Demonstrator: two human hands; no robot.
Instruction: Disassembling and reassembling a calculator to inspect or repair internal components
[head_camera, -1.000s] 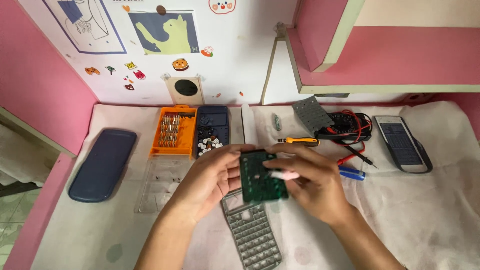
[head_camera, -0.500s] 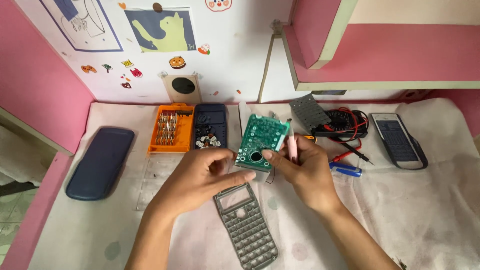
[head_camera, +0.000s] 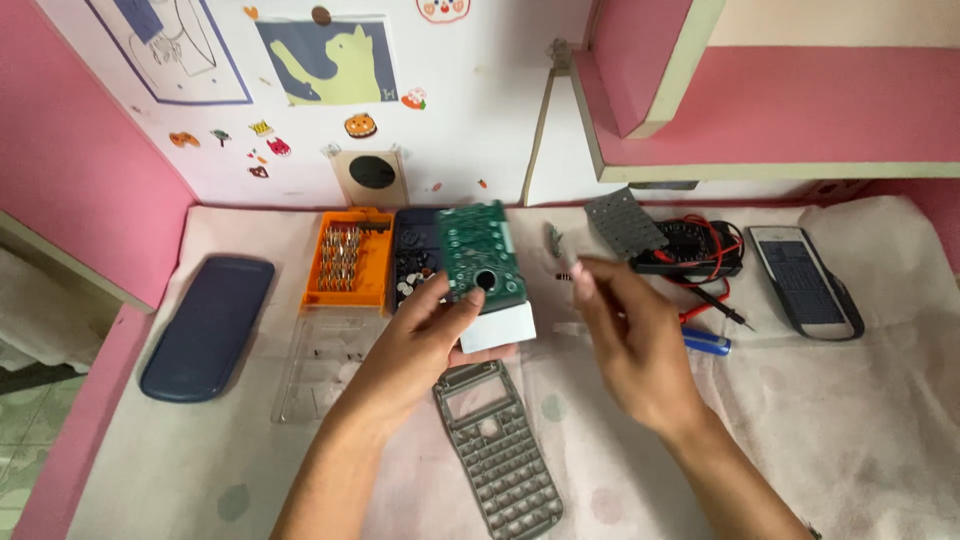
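The left hand (head_camera: 425, 345) grips the green circuit board (head_camera: 482, 262); the right hand (head_camera: 630, 340) hovers loose at three o'clock. The grey plastic keypad frame (head_camera: 497, 450) lies detached on the worktop (head_camera: 850, 420); reassembly remains.

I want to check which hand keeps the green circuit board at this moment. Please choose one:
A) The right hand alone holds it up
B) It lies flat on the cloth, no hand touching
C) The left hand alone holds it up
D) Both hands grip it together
C: the left hand grips the green circuit board from below, while the right hand is apart from it, to its right.
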